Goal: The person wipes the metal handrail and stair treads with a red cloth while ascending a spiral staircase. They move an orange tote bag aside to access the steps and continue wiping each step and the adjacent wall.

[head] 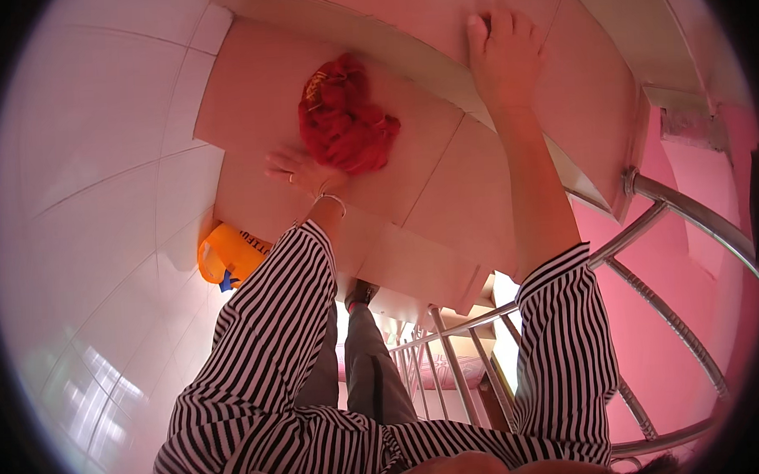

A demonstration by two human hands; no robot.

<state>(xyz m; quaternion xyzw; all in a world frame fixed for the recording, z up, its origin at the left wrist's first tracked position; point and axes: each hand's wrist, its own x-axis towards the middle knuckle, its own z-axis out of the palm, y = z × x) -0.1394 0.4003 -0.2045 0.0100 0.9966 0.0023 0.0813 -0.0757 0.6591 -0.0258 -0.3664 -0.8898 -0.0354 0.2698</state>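
A crumpled red cloth (pixel 347 119) with a yellowish mark lies on a tiled stair step (pixel 414 167). My left hand (pixel 302 172), with a ring and a wrist bracelet, rests at the cloth's lower left edge, its visible fingers spread on the step. Part of that hand is hidden by the cloth, and it does not visibly grip it. On the higher step (pixel 574 61), at the upper right, my right hand (pixel 508 51) lies palm down with fingers apart and nothing held.
An orange bag (pixel 233 258) with lettering stands against the white tiled wall (pixel 101 153) at the left. A metal stair railing (pixel 651 290) runs along the right side, beside a pink wall (pixel 674 245). My legs (pixel 375 369) show below, on the lower stairs.
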